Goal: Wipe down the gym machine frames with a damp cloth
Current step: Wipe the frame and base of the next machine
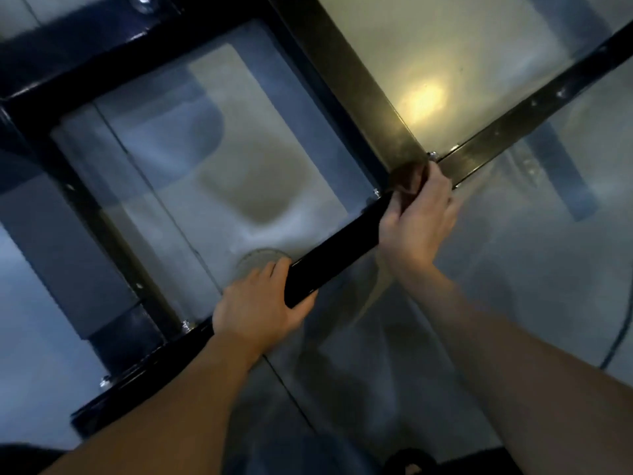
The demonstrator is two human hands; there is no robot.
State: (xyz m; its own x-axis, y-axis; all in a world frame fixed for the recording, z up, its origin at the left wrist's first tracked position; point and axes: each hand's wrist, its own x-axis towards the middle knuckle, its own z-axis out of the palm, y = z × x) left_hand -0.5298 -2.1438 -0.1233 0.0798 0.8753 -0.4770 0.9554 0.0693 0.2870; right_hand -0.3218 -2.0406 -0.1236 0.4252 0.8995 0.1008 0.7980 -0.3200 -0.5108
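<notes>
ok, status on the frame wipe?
Left hand grips the black frame bar. Right hand presses the dark cloth at the bar junction. Bolts beside the cloth.

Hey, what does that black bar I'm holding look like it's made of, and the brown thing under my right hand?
The black frame bar looks like painted or powder-coated metal: square edges, bolted joints and sharp glossy highlights. The brown cloth under the right hand seems a soft fabric, bunched and matte; blur hides the weave. The left hand grips the same bar.
</notes>
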